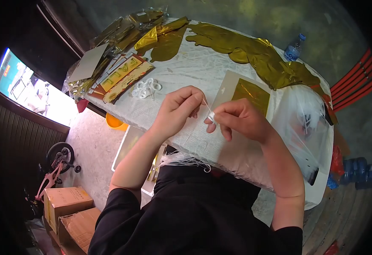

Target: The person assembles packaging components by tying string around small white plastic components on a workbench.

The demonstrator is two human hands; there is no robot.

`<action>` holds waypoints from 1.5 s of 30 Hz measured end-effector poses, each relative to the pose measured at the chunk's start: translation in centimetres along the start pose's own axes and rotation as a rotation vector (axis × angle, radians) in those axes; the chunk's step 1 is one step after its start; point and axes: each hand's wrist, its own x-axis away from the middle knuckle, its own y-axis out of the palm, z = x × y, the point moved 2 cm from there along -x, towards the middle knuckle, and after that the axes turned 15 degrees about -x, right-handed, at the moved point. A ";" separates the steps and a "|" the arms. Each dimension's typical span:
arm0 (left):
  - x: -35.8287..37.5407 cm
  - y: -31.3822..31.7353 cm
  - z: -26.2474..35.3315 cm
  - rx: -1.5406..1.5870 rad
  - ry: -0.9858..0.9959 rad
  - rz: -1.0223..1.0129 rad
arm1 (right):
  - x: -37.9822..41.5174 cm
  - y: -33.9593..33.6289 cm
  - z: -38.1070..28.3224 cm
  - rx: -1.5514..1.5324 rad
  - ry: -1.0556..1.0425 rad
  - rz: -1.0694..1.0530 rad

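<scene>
My left hand (181, 106) pinches the end of a thin pale string (207, 103) between thumb and forefinger. The string runs to a small white roll (211, 117), which the closed fingers of my right hand (240, 119) grip, partly hiding it. Both hands are held above the white-covered table (186, 131), close together. Beneath and beyond my right hand lies a flat, pale-bordered packet with a gold sheet (247, 94). Left of my left hand sits a cluster of small white rings or rolls (147, 88).
Flattened gold foil balloons (241, 49) spread along the far edge, near a water bottle (294, 49). Printed packets (124, 76) are piled at left. A clear plastic bag (298, 119) lies at right. Loose white strings (184, 160) hang at the near edge. Cardboard boxes (67, 199) stand on the floor.
</scene>
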 end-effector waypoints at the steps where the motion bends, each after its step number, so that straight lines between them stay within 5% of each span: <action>1: 0.1 0.3 0.0 -0.001 0.002 0.003 | 0.1 0.5 -0.6 -0.168 -0.082 -0.029; 3: 0.5 1.4 -0.2 -0.098 -0.068 -0.062 | -0.2 1.1 -1.0 -0.335 -0.165 -0.055; 5: 0.8 1.6 -0.4 -0.099 -0.099 -0.167 | -0.7 0.8 -0.6 -0.238 -0.303 0.256; 9: 0.6 0.6 0.2 -0.015 -0.018 -0.018 | -0.5 -0.4 0.7 0.042 -0.132 0.168; 11: 0.1 -0.1 -0.7 -0.026 -0.021 0.043 | -0.3 0.0 0.2 -0.261 -0.087 0.007; 17: 1.4 2.1 -0.3 -0.190 -0.106 -0.136 | -0.8 -0.1 0.6 -0.331 -0.177 0.157; 20: 1.1 1.4 0.9 -0.337 0.111 0.076 | -0.6 0.2 0.8 -0.186 -0.103 0.246; 31: 0.6 1.2 -0.5 -0.370 0.105 0.124 | -1.0 0.2 1.4 -0.242 -0.095 0.140; 36: 1.0 1.5 -0.1 -0.593 0.237 -0.042 | -0.9 -0.3 1.7 -0.422 -0.123 0.129; 40: 1.1 0.8 -0.5 -0.618 0.108 -0.045 | -0.9 -0.5 2.1 -0.451 -0.072 0.166; 43: 1.1 0.5 -1.3 -0.305 -0.011 0.070 | -1.0 -0.5 2.4 -0.416 -0.044 0.139; 45: 1.3 1.3 -0.5 -0.019 -0.046 -0.046 | -1.2 -0.3 2.7 -0.392 -0.030 0.100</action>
